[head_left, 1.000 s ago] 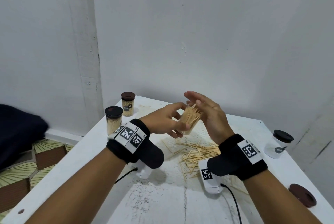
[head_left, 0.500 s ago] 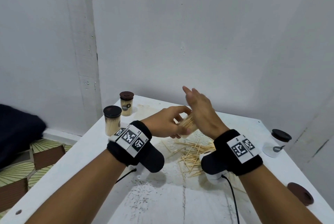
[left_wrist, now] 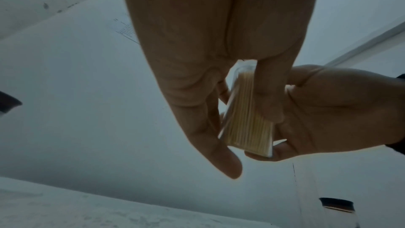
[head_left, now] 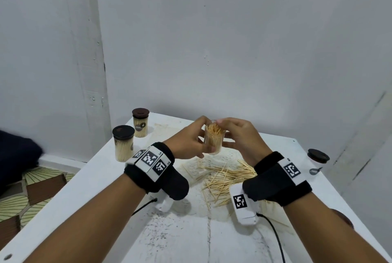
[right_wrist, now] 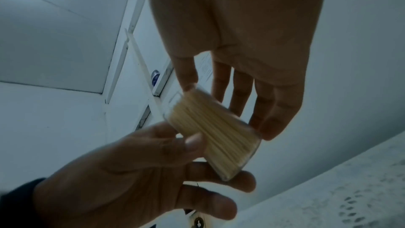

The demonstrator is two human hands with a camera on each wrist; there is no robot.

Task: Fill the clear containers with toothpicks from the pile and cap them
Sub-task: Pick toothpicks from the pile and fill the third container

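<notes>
Two hands are raised above the middle of the white table (head_left: 91,180), whose far edge meets the wall at 12 o'clock. One open clear container (head_left: 214,138), packed with toothpicks, is held upright between them, long axis vertical, mouth upward. It is gripped by the curled fingers and thumb of the left hand (head_left: 186,140), while the right hand (head_left: 241,137) is closed around its other side. Below, at 6 o'clock, one loose toothpick pile (head_left: 224,177) is spread. Two capped filled containers (head_left: 124,142) are seen at 10 o'clock, one capped empty container (head_left: 317,162) at 3 o'clock.
</notes>
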